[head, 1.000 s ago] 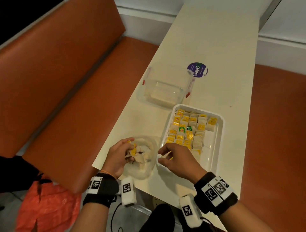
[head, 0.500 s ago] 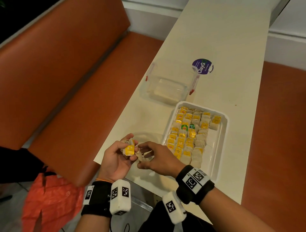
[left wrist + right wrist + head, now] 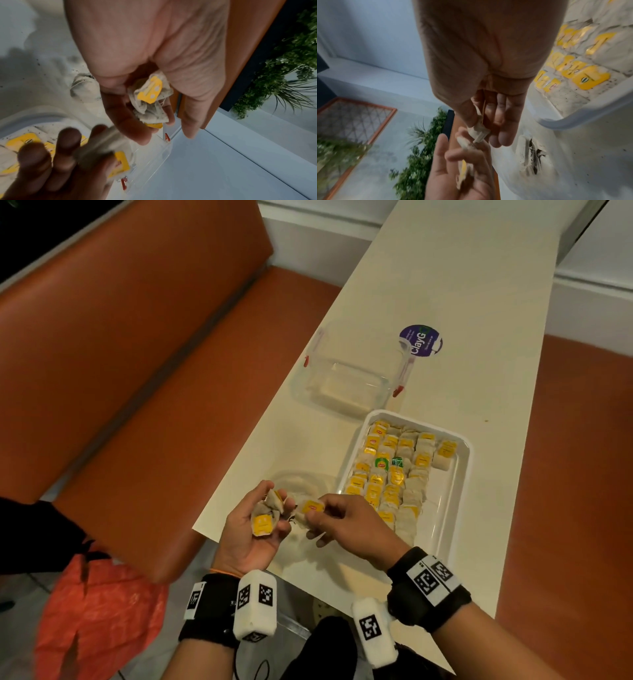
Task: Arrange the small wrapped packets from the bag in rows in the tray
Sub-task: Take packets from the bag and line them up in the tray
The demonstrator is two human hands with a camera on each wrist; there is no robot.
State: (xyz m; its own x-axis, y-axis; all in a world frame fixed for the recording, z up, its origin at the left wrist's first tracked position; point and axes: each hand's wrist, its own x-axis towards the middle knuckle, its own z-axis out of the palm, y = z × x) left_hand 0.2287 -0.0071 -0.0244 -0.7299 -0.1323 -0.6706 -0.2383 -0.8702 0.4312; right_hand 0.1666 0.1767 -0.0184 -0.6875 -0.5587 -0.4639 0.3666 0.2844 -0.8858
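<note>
My left hand (image 3: 263,517) is palm up at the table's near-left corner and cups a small bunch of packets (image 3: 265,515) with yellow tags, also seen in the left wrist view as packets (image 3: 150,94). Just to its right, my right hand (image 3: 317,517) pinches one packet (image 3: 308,510) between thumb and fingers; the right wrist view shows that packet (image 3: 477,130) at the fingertips. The white tray (image 3: 459,484) lies to the right with several rows of packets (image 3: 390,470) filling its left part. The clear bag (image 3: 301,482) lies flat on the table beyond my hands.
A clear lidless container (image 3: 349,374) with red clips stands beyond the tray, beside a purple round sticker (image 3: 420,340). An orange bench (image 3: 137,371) runs along the table's left. An orange sack (image 3: 92,611) lies on the floor near left.
My left hand lifted a bunch of packets out of the bag and turned palm up. My right hand came from the tray's near edge to it and took one packet.
</note>
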